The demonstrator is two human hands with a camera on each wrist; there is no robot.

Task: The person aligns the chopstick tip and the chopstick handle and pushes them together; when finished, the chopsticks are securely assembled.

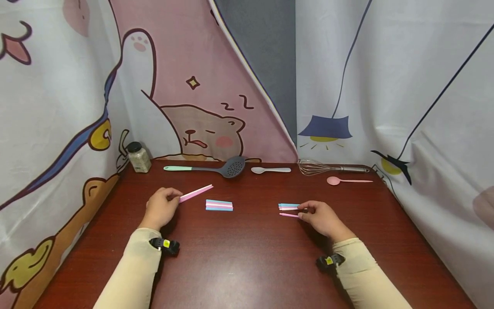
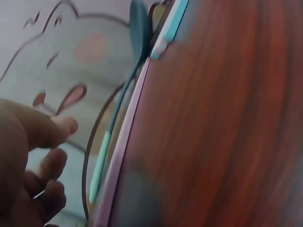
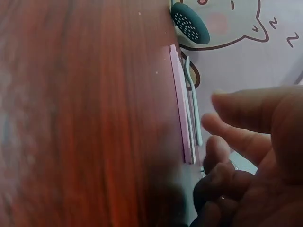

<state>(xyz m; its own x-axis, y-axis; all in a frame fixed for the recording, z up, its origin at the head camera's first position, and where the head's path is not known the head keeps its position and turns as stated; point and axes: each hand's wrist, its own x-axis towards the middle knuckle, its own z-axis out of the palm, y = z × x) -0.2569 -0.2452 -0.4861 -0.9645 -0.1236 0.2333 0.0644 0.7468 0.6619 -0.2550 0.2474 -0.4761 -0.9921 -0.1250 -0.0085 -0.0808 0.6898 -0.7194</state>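
Observation:
In the head view, my left hand (image 1: 162, 209) is over the near end of slim pink and white sticks (image 1: 196, 193), which lie at a slant. From the left wrist, its fingers (image 2: 49, 172) appear apart from the pink stick (image 2: 125, 127) on the table. A flat row of blue, pink and white sticks (image 1: 219, 205) lies to its right. My right hand (image 1: 319, 217) hovers at the right end of another blue and white group (image 1: 288, 207) and a separate pink stick (image 1: 288, 215). The right wrist view shows its loosely bent fingers clear of the pink stick (image 3: 181, 109).
Along the back of the brown table (image 1: 231, 266) lie a slotted skimmer (image 1: 233, 167), a white spoon (image 1: 270, 170), a whisk (image 1: 318, 168) and a pink spoon (image 1: 335, 180). A black-lidded jar (image 1: 140, 159) stands at the back left. Printed curtains (image 1: 200, 51) enclose the table.

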